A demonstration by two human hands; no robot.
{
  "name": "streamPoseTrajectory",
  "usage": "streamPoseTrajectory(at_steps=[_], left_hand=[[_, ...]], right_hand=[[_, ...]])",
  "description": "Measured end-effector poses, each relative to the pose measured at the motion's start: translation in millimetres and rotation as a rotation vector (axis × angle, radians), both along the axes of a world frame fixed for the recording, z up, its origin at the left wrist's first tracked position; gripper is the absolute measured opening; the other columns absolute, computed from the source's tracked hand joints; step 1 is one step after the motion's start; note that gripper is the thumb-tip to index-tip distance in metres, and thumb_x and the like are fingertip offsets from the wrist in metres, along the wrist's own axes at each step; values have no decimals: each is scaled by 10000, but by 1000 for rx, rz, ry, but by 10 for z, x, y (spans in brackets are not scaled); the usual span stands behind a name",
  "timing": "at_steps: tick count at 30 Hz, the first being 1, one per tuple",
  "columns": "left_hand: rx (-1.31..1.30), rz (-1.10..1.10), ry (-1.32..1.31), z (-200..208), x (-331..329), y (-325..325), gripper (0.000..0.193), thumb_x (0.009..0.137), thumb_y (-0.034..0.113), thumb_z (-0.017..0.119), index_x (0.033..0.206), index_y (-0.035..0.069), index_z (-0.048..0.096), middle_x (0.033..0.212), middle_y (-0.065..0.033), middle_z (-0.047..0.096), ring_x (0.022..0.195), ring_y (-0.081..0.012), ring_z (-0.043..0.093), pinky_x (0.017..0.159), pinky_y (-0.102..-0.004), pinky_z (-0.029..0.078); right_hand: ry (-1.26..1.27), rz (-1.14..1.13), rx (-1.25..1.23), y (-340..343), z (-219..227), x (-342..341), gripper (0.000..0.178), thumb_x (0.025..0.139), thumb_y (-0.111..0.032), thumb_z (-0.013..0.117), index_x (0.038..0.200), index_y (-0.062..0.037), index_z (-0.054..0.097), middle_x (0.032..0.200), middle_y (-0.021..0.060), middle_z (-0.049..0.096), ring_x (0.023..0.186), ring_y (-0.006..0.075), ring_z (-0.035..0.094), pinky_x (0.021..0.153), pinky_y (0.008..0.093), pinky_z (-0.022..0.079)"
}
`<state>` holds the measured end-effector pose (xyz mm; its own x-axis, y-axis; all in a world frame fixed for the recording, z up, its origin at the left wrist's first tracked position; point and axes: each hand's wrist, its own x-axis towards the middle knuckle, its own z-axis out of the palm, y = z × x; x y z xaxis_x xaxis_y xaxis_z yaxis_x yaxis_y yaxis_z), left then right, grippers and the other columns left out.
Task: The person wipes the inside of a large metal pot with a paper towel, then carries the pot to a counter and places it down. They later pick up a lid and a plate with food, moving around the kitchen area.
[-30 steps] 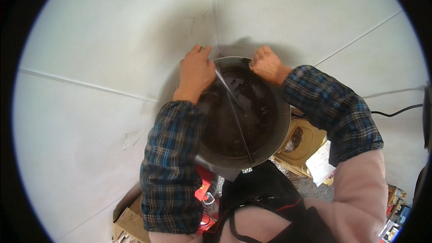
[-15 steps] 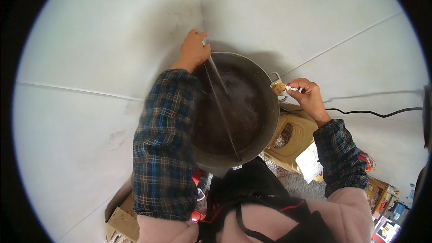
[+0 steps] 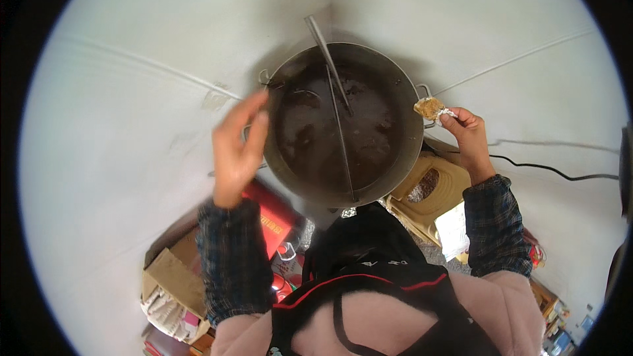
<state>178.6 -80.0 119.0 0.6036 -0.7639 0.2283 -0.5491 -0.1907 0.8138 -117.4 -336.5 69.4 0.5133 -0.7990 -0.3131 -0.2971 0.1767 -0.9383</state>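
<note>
A large metal pot (image 3: 410, 151) holds dark brown liquid (image 3: 310, 145). A metal handle (image 3: 321, 39) sticks up out of the liquid and leans past the far rim; its lower end is hidden. A thin dark rod (image 3: 341, 138) slants across the pot to the near rim. My left hand (image 3: 239, 145), slightly blurred, is beside the pot's left rim, fingers and thumb apart, holding nothing. To the right of the pot, my right hand (image 3: 467, 133) pinches a tan lump with a white twisted end (image 3: 430, 108), near the right pot handle.
Pale walls (image 3: 151, 20) meet in a corner behind the pot. A yellowish plastic stool (image 3: 452, 175) stands at right with a white paper (image 3: 452, 232) on it. A black cable (image 3: 547, 168) runs along the right wall. A red box (image 3: 270, 221) and a cardboard box (image 3: 175, 280) are at lower left.
My left hand has let go of the metal handle and moved down and left. The handle now leans on its own. My right hand still holds the tan lump. The view has shifted.
</note>
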Motion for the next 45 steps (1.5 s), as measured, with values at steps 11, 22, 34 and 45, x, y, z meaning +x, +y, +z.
streamPoseTrajectory(at_steps=[11,22,34,45], left_hand=[[361,223,529,-868,-2134,1847,262,903,105,543,1122,-18,616,1015,-84,665,949,-128,600,850,-280,467],[315,227,289,-764,-2142,1949,229,857,105,585,1043,-20,631,984,-213,651,934,-326,639,817,-361,494],[299,247,312,-833,-2172,2405,217,835,76,584,1022,-23,633,960,-217,641,857,-327,637,755,-362,493],[350,387,368,-888,-2475,2090,228,878,77,568,1073,-31,618,891,-136,664,809,-149,619,728,-271,485]], right_hand=[[-164,268,98,181,-90,178,175,873,-97,629,991,30,655,889,25,660,781,70,579,741,214,462],[-186,304,137,692,3,243,177,866,-77,630,990,48,644,893,41,662,804,83,595,747,218,472],[-267,429,61,1219,-148,916,166,852,-97,640,979,9,656,860,7,655,758,70,565,682,210,435],[-109,823,-1241,991,-692,1646,140,757,-71,609,863,-102,695,849,89,656,807,323,595,706,433,472]])
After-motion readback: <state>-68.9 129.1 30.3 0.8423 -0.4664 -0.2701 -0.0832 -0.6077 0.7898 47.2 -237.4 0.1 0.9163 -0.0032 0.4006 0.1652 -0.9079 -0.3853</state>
